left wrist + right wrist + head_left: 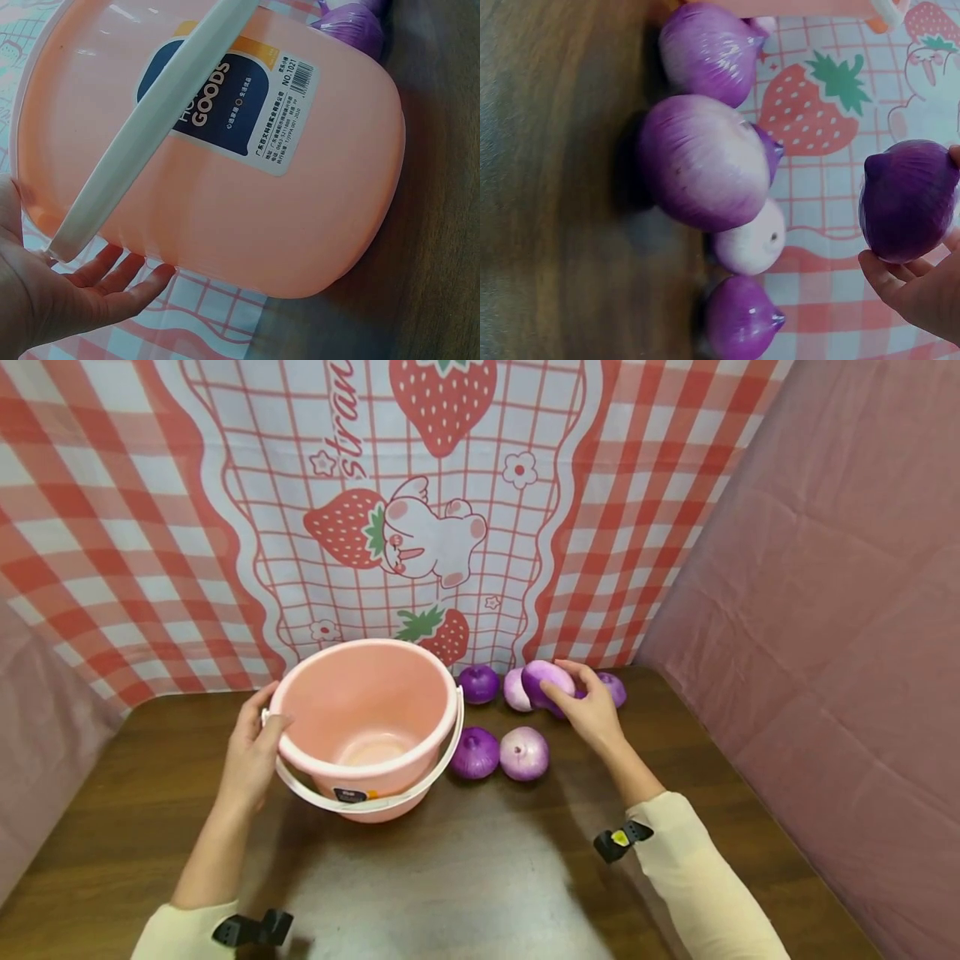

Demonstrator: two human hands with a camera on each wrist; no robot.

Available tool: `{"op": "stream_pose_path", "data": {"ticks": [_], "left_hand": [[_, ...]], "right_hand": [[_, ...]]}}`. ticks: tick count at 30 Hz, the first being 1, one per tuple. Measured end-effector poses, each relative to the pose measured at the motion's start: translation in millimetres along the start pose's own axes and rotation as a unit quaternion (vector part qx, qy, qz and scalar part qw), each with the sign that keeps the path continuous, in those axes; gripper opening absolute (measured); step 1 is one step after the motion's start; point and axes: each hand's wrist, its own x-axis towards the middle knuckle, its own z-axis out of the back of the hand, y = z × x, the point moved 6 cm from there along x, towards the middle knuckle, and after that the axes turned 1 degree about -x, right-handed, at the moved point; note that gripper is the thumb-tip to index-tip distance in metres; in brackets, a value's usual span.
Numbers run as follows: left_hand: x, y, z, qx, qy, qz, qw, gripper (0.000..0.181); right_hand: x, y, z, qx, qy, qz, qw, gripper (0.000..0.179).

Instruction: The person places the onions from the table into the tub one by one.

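My left hand (251,747) grips the side of a pink bucket (375,768), thumb at the rim and fingers along the outside. The bucket's inside shows bare, and its white handle (150,127) hangs down across the labelled side. In my right hand (596,710) is a purple onion (909,201), pinched between thumb and fingers above other onions. Just right of the bucket sit a dark purple onion (476,753) and a paler onion (525,753). Behind them stands another purple onion (478,683). A pale onion (516,690) is partly hidden by the held one.
One more purple onion (612,689) lies beyond my right hand, near the back of the brown wooden table (465,877). A red-and-white strawberry cloth (450,518) hangs behind the table. Pink fabric (840,610) hangs along the right side.
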Motion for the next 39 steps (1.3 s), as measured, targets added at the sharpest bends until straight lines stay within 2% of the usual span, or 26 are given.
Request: {"op": "stream_pose_path", "data": {"ticks": [12,20,28,39], "left_hand": [[0.0,0.0,0.5,-0.002,0.002,-0.002,1.0000,0.054],[-0.8,-0.2,-1.8,-0.001,0.001,0.000,1.0000,0.054],[-1.0,-0.3,-0.1,0.005,0.002,-0.001,1.0000,0.055],[-0.2,0.3,0.4,0.018,-0.011,0.002,0.9998,0.054]], "right_hand": [[-1.4,26.7,-1.2,0.028,0.003,0.014,0.9995,0.059],[0.2,44.8,-0.7,0.031,-0.007,0.048,0.9984,0.054],[0.5,62.8,-7.0,0.021,0.000,0.075,0.9970,0.052],[2.2,77.9,-18.6,0.028,0.012,0.080,0.9963,0.051]]}}
